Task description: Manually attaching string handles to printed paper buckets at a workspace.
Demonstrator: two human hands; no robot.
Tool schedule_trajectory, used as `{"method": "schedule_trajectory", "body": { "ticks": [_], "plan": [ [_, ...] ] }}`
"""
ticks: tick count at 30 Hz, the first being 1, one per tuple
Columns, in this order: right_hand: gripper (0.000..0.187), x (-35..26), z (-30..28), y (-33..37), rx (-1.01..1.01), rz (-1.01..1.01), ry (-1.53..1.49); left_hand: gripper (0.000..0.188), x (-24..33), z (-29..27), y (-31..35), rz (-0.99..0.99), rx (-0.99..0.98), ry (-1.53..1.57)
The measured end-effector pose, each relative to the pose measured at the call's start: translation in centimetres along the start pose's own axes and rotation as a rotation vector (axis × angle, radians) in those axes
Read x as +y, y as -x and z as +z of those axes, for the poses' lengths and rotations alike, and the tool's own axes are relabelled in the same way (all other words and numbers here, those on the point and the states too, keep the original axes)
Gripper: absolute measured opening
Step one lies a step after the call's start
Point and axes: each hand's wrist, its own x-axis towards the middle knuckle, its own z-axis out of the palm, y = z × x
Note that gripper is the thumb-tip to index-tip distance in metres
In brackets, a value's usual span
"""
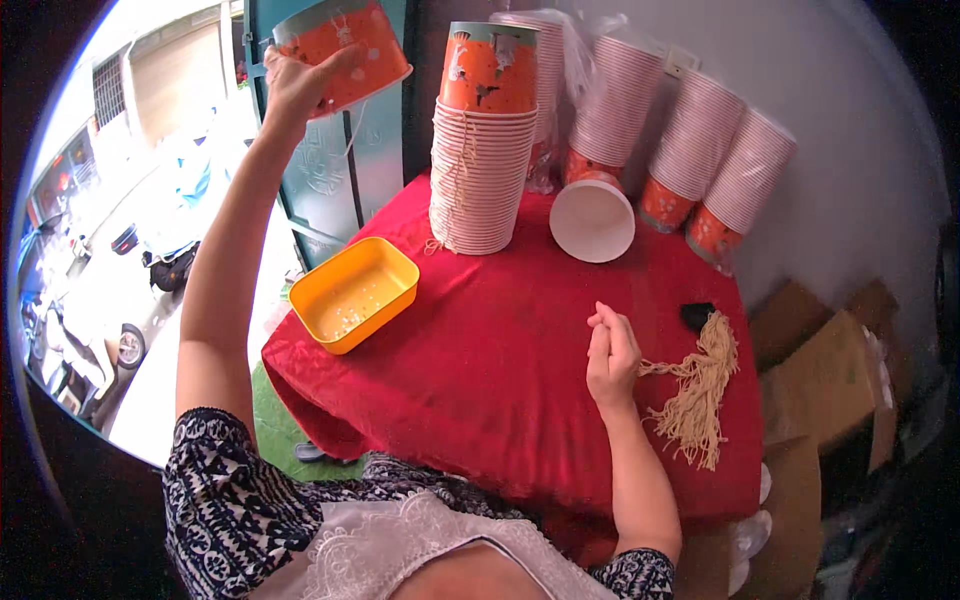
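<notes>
High at the left, my left hand (290, 88) grips an orange printed paper bucket (362, 62) with a grey-green base band, tilted rim down. A thin pale cord (352, 132) hangs below it. Over the right part of the table, my right hand (612, 358) is closed, thumb against fingers; whatever it may hold is too small to make out. Beside it lies a bundle of beige strings (700, 395) with a black tie at its top. A tall stack of upside-down buckets (484, 170) stands at the table's back, with string ends hanging down its side.
A yellow plastic tray (394, 304) with small white bits sits at the table's left edge. One bucket (592, 222) lies with its white inside facing me. Plastic-wrapped bucket stacks (690, 150) lean along the wall. Cardboard (820, 385) stands right of the red-covered table (480, 400).
</notes>
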Motion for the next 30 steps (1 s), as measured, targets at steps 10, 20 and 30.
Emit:
{"method": "schedule_trajectory", "body": {
  "ticks": [10,20,30],
  "plan": [
    [0.021,0.7,-0.4,0.1,-0.059,0.017,0.077,0.101,0.9,4.6,-4.2,-0.183,-0.031,0.224],
    [0.018,0.1,-0.2,0.1,-0.088,0.057,0.057,0.027,6.1,9.5,-3.5,0.004,-0.181,0.528],
    [0.019,0.1,-0.1,0.1,-0.157,-0.008,0.075,0.059,7.0,15.1,-5.9,0.147,-0.113,0.316]
  ]
}}
